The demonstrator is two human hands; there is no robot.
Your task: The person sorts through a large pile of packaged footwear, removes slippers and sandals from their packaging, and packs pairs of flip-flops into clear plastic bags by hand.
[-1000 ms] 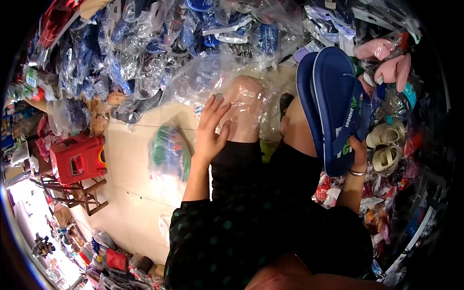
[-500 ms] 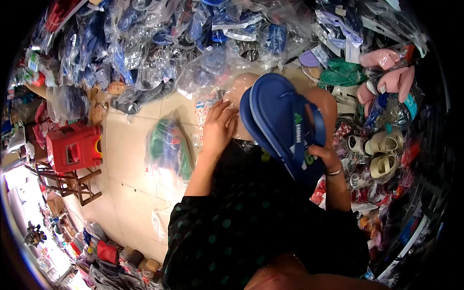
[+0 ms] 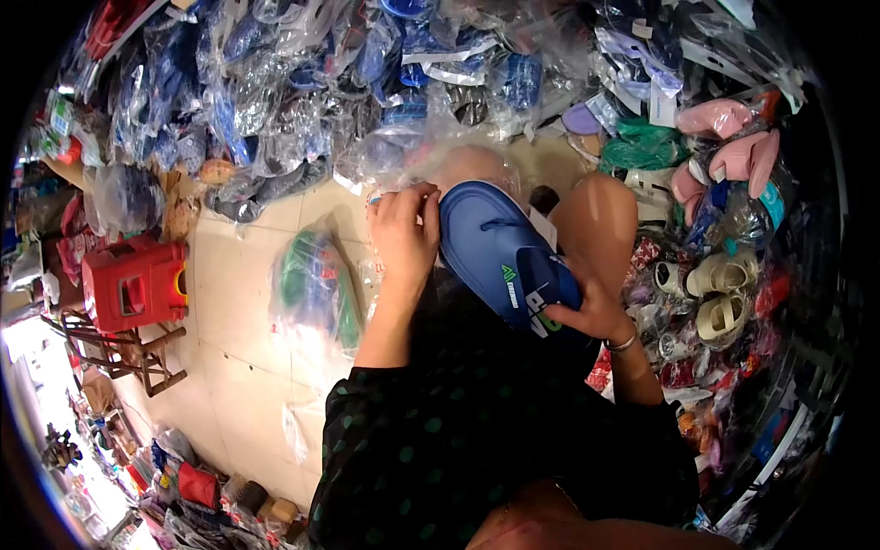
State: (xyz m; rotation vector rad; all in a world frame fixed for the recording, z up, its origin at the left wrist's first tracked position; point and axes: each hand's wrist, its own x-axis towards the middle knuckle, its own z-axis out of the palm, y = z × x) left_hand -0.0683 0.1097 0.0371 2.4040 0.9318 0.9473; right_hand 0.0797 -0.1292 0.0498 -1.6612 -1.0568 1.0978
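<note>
My right hand (image 3: 596,310) grips a pair of navy-blue flip-flops (image 3: 490,240) by the heel and strap area, thumb on top. White and green lettering marks the strap and footbed. The flip-flops slant across my lap, with their rounded end up and to the left. My left hand (image 3: 403,234) is closed at the edge of a clear plastic bag (image 3: 463,165), just left of that rounded end. Part of the bag lies over my knee, and its outline is hard to make out against the skin.
Bagged footwear (image 3: 266,82) is heaped along the far side. Beige shoes (image 3: 722,316) and pink slippers (image 3: 747,163) lie at the right. A green bagged pair (image 3: 316,280) rests on the tiled floor. A red stool (image 3: 133,280) stands at the left by a wooden rack (image 3: 124,353).
The flip-flops have swung left and down, closer to my left hand, and now show more of the top face. My left hand's fingers have curled closed at the bag's edge.
</note>
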